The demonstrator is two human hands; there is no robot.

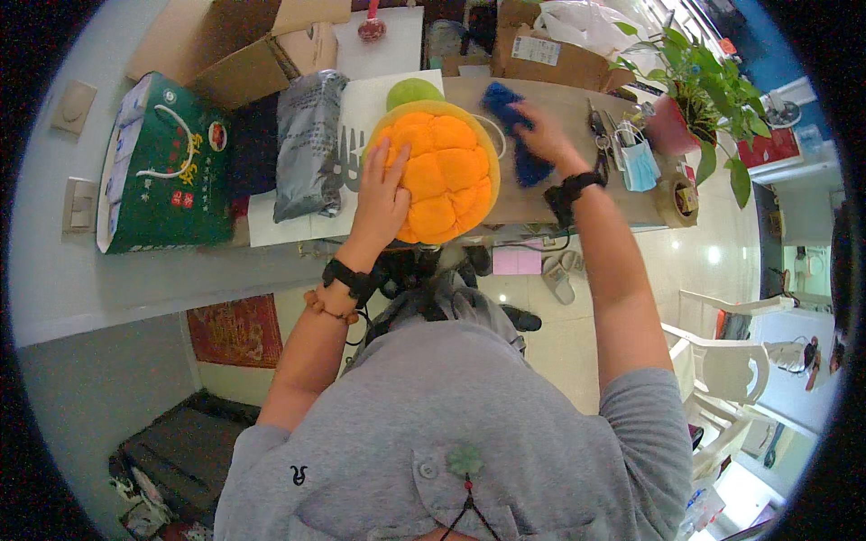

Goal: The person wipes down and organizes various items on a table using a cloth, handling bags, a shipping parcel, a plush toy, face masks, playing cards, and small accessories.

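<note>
A round orange plush (442, 176) with a padded, segmented face and a yellow rim sits at the table's near edge. My left hand (383, 198) lies over its left side, fingers spread across the padding. Behind the plush shows a rounded green piece (414, 91). To the right, my right hand (544, 137) grips a dark blue cloth (532, 169) against the brown tabletop (591, 198); its fingertips are partly hidden. A white curved loop (496, 135) peeks out beside the plush.
Left stand a green gift box (171, 171) and a grey plastic parcel (311, 144). Cardboard boxes (564, 63) line the back. Keys (599, 131), a blue face mask (640, 167), a potted plant (677, 122) and a tape roll (677, 198) are at right.
</note>
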